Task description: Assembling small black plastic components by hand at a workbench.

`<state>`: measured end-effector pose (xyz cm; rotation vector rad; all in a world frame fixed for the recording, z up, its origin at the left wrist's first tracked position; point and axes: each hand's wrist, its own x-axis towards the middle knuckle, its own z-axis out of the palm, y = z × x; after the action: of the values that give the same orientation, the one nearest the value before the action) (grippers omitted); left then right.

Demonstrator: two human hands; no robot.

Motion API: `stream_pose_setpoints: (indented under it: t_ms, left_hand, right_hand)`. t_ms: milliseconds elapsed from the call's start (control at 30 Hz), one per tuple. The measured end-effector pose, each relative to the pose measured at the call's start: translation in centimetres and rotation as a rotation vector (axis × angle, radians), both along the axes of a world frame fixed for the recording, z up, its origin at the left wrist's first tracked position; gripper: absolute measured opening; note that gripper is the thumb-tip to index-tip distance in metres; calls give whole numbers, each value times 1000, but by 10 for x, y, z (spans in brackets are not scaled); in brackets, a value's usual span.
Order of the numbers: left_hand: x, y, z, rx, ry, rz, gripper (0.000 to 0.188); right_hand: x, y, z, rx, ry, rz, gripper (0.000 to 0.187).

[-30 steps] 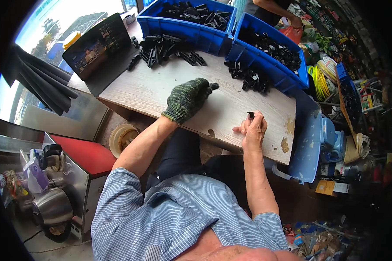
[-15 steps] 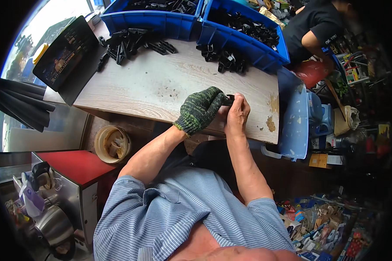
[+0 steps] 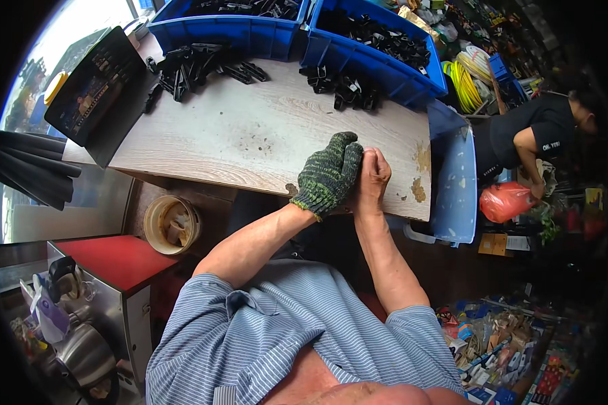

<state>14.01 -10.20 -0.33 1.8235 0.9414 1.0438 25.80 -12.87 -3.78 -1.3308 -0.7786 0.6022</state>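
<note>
My left hand, in a dark green and black knit glove, presses against my bare right hand above the front edge of the wooden table. Both hands are closed, with my right thumb pointing up and away. Whatever lies between them is hidden by the glove and fingers. Beyond them on the tabletop lie a pile of long black clip-like parts to the left and a heap of shorter black parts to the right.
Two blue bins of black parts line the table's far edge. A screen stands at the left. By the right edge is a worn light-blue tub. A bucket sits below left. At right a person holds a red bag.
My gloved hand has shifted right and turned more upright against my right hand, covering the black piece that showed between them. The other person has moved right, and the red bag is lower.
</note>
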Motion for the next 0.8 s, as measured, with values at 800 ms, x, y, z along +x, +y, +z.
stream_pose_setpoints:
  t_ms: [800]
  left_hand:
    - [-10,7,-10,-64,-54,23,31]
  right_hand:
    - [-14,2,7,-5,-83,-53,30]
